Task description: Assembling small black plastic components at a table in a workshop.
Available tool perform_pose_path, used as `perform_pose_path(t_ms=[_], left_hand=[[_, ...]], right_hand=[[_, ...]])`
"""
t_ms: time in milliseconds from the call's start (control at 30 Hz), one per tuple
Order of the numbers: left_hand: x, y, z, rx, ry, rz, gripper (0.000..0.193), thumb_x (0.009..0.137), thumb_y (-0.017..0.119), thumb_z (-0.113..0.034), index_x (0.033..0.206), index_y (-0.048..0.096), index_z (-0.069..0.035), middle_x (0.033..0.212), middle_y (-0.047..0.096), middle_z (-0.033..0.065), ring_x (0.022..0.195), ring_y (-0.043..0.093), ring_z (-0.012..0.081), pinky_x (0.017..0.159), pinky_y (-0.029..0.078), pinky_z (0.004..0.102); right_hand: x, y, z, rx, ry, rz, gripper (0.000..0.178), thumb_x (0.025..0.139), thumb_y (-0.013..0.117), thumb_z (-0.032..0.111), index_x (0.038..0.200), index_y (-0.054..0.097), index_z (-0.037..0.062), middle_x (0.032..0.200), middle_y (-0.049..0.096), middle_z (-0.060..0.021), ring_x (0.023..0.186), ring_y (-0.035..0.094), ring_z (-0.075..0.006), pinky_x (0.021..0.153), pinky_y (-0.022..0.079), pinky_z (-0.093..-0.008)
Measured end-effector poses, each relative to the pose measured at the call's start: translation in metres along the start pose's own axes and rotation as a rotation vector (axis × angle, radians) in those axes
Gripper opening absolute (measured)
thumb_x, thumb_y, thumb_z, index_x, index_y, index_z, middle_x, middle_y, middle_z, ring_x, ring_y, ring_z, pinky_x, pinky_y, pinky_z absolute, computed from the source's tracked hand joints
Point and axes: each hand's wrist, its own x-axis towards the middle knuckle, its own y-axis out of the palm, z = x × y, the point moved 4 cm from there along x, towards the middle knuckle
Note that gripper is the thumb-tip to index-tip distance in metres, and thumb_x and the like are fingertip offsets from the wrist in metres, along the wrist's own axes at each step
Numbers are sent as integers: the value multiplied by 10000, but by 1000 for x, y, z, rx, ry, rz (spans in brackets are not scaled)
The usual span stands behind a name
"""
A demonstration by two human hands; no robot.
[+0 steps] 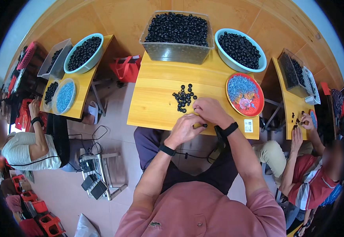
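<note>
My left hand is closed near the table's front edge. A small black round piece shows between its thumb and fingers. My right hand is closed right beside it, fingers bent down; what they pinch, if anything, is hidden. Just beyond both hands lies a loose cluster of black ring-like pieces, some with a visible centre hole. To the right of my right hand, a red round tray with a flower print holds a heap of small light-blue pieces.
At the table's back stand a clear plastic bin and a light-blue basin, both full of black pieces. A white label is on the front right corner. Co-workers sit at side tables left and right. Cables trail by a metal stool.
</note>
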Motion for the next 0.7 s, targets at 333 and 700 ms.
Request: perform_pose_path(t_ms=[333,700], left_hand=[[-2,2,12,-124,-167,-93,191,818,811,-91,985,725,-50,866,684,55,656,574,123,627,488,274],[-1,4,10,-88,-194,-69,200,810,831,-134,962,730,-53,798,661,47,654,562,124,622,484,276]], right_hand=[[-52,10,-6,656,231,-258,140,885,662,16,1013,706,-20,893,699,-50,795,653,-108,708,532,-271],[-61,32,-25,847,210,-300,190,911,631,69,1049,737,-5,930,726,-101,827,678,-166,752,534,-310]])
